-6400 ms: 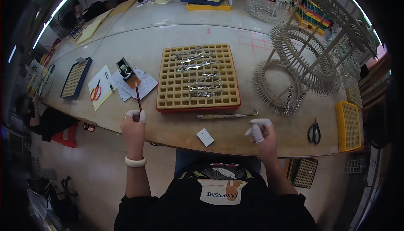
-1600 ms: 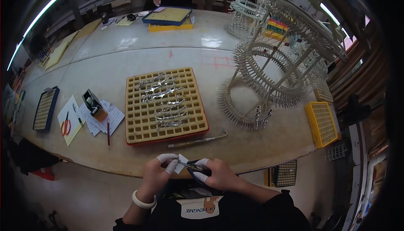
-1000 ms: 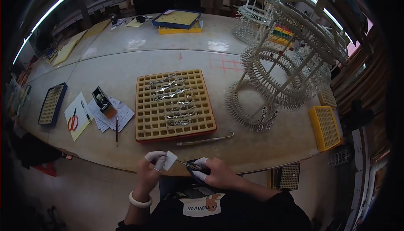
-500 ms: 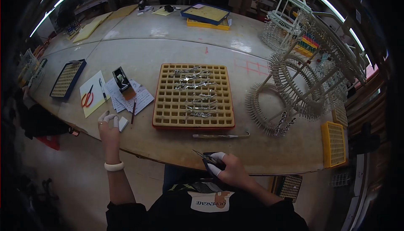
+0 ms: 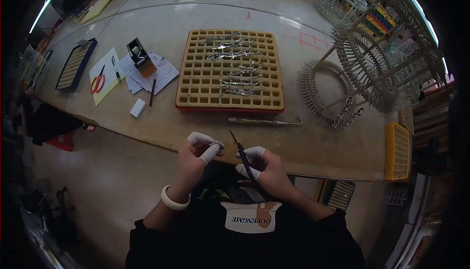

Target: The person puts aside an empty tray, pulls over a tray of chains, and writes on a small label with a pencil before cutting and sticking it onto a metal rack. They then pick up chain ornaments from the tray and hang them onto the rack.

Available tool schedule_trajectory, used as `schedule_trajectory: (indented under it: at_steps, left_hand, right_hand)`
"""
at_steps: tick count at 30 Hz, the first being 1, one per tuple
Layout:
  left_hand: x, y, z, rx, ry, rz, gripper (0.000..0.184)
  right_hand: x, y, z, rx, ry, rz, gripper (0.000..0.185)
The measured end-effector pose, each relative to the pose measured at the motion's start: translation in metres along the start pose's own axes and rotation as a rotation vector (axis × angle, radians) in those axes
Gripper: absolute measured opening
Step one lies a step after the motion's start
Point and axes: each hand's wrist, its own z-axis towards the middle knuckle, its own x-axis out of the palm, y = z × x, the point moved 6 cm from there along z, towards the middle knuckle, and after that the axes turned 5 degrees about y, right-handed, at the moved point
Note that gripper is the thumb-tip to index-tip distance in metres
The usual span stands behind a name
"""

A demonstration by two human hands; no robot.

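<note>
My left hand (image 5: 198, 156), with white finger covers, is pinched in front of the table edge; something small and pale shows at its fingertips, too small to name. Just right of it my right hand (image 5: 264, 168) holds dark-handled pliers (image 5: 243, 157), their thin tip pointing up and left. Beyond the hands lies a hooked metal tool (image 5: 264, 121). Behind that stands a yellow slotted tray (image 5: 196, 100) with a red base, silver chains (image 5: 240, 83) laid across its middle in several rows. A small white card (image 5: 137, 108) lies left of the tray.
Left on the table are orange scissors (image 5: 98, 83), written papers (image 5: 164, 73), a dark tape dispenser (image 5: 141, 58), a pencil (image 5: 153, 90) and a blue-edged tray (image 5: 76, 65). Wire racks (image 5: 323, 92) rise at the right, near a yellow tray (image 5: 397, 151).
The white card has left my left hand and lies beside the papers. My left hand has moved right, close to the pliers. My right hand still holds the pliers, now turned more upright.
</note>
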Motion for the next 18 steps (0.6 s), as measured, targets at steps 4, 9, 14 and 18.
schedule_trajectory:
  at_steps: [4, 9, 14, 18]
  left_hand:
    - [-0.006, 0.002, -0.014, 0.017, -0.064, 0.105, 0.012]
    - [-0.02, 0.01, -0.033, 0.014, -0.145, 0.193, 0.013]
    - [-0.03, 0.017, -0.048, -0.013, -0.176, 0.187, 0.013]
    - [-0.035, 0.019, -0.054, -0.055, -0.252, 0.22, 0.014]
  right_hand:
    - [0.007, -0.018, -0.006, 0.195, 0.06, 0.073, 0.028]
    - [0.021, -0.039, -0.011, 0.323, 0.223, 0.185, 0.028]
    - [0.037, -0.039, -0.014, 0.445, 0.343, 0.277, 0.029]
    - [0.049, -0.037, -0.013, 0.484, 0.417, 0.353, 0.031]
